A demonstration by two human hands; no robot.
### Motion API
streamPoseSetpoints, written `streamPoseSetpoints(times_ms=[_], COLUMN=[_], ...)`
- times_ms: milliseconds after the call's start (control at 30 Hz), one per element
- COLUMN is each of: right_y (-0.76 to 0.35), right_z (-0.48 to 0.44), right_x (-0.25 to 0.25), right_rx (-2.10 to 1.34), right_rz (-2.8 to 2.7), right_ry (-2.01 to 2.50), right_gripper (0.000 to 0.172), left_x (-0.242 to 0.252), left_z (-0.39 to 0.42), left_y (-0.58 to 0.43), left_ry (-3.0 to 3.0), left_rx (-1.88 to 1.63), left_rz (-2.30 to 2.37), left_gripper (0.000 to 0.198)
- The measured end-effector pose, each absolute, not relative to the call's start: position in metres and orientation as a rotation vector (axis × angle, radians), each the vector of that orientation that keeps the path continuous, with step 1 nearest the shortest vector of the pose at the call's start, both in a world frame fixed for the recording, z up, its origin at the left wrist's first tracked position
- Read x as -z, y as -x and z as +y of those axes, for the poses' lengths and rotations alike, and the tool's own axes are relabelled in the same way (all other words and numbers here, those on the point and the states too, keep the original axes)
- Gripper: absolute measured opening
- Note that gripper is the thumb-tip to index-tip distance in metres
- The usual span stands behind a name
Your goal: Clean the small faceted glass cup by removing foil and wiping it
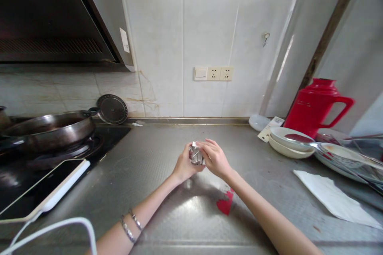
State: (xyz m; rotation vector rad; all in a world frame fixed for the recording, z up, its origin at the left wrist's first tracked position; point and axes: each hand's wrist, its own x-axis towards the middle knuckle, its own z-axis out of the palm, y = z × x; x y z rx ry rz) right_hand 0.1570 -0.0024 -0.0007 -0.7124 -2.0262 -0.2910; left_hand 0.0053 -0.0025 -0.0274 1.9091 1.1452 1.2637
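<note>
One spoon [299, 138] lies across bowls [285, 150]; left hand [182, 164], right hand [216, 158] clasp foil [196, 155].

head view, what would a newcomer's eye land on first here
Dead centre, the left hand and right hand hold a crumpled silvery wad above the steel counter. The bright red jug at the right back stands out next, then the dark wok on the stove at left.
</note>
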Motion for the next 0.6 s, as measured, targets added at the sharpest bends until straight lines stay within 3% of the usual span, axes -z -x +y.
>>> streamPoseSetpoints(times_ms=[133, 400, 600], right_y=[-0.157, -0.160, -0.154], right_z=[-0.009, 0.005, -0.012], right_x=[0.000, 0.006, -0.001], right_rx=[0.479, 0.201, 0.283], right_rz=[-2.104, -1.913, -2.064], right_ry=[0.555, 0.847, 0.612], right_gripper=[0.028, 0.026, 0.026], left_x=[0.029, 0.028, 0.028], left_z=[-0.002, -0.006, -0.004], left_y=[-0.007, -0.006, -0.007], left_ry=[-1.940, -1.870, -1.958], left_rx=[-1.274, -1.233, -1.253], left_rz=[1.163, 1.176, 1.120], left_gripper=[0.066, 0.079, 0.061])
